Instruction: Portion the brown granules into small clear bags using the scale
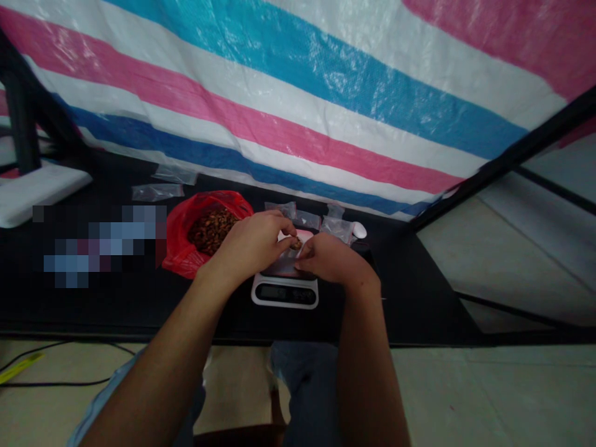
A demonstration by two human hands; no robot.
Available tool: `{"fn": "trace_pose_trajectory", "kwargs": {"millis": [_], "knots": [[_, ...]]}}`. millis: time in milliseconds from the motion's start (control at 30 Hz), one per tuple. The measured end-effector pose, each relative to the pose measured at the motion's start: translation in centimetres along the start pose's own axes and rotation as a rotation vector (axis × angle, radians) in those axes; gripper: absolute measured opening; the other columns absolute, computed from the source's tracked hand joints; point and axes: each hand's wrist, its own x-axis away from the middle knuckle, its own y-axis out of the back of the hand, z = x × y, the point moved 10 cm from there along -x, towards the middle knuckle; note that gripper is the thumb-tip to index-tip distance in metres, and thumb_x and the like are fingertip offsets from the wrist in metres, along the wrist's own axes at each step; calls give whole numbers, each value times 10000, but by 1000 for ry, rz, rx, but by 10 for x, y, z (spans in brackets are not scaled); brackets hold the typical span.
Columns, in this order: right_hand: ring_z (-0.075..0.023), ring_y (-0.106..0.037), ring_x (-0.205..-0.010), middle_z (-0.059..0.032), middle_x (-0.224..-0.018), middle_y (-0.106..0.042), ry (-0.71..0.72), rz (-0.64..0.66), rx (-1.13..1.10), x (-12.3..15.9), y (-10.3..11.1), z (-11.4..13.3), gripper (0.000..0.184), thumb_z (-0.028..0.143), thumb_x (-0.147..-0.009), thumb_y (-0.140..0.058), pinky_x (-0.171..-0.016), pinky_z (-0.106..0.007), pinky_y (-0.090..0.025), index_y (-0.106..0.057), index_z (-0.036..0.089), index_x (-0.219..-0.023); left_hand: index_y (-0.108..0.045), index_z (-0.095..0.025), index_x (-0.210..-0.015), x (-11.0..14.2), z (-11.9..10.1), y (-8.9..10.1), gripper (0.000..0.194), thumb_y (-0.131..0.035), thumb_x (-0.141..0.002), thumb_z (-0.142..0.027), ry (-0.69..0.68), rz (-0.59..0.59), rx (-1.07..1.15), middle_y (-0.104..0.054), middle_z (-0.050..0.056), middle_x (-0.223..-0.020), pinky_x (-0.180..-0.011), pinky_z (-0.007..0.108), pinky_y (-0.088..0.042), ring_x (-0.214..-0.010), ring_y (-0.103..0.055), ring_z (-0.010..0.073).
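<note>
My left hand (251, 243) and my right hand (331, 258) meet above a white digital kitchen scale (285, 292). Their fingers seem to pinch the mouth of a small transparent plastic bag (286, 267), which rests on the scale's platform. A few brown pieces (295, 244) show at the bag's mouth between my fingers. Just left of my left hand lies a red plastic bag (179, 245), open and filled with similar brown pieces (212, 230). The scale's display (285, 295) is too dim to read.
Several small transparent bags (307, 218) lie behind the scale on the black table (410, 298), with two more (157, 192) further left. A small white object (359, 231) sits back right. A striped plastic tarp (279, 105) hangs beyond the table. A pixelated patch (100, 245) covers part of the table.
</note>
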Motion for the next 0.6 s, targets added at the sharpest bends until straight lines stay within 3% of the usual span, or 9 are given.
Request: {"fn": "trace_pose_trajectory", "kwargs": {"millis": [167, 333, 600], "knots": [[-122, -532, -557, 14, -513, -524, -11, 38, 1, 1, -2, -4, 206, 91, -761, -655, -534, -266, -319, -678, 161, -568, -812, -247, -1031, 1, 8, -2, 211, -628, -956, -316, 24, 26, 0, -804, 57, -1130, -769, 331, -495, -899, -727, 236], [-126, -555, -578, -3, -570, -610, -44, 32, 6, 1, -2, -6, 139, 85, -734, -681, -554, -263, -340, -747, 158, -635, -799, -226, -1061, 6, 12, 5, 236, -599, -958, -299, 48, 69, -12, -817, 60, -1094, -786, 320, -493, -905, -736, 231], [-151, -602, -581, -24, -582, -670, -49, -1, -21, 3, 4, -14, 127, 138, -747, -702, -533, -268, -358, -783, 156, -651, -817, -283, -978, 33, 28, -9, 180, -654, -905, -306, 105, 336, -47, -833, 26, -990, -776, 311, -510, -936, -771, 241]]}}
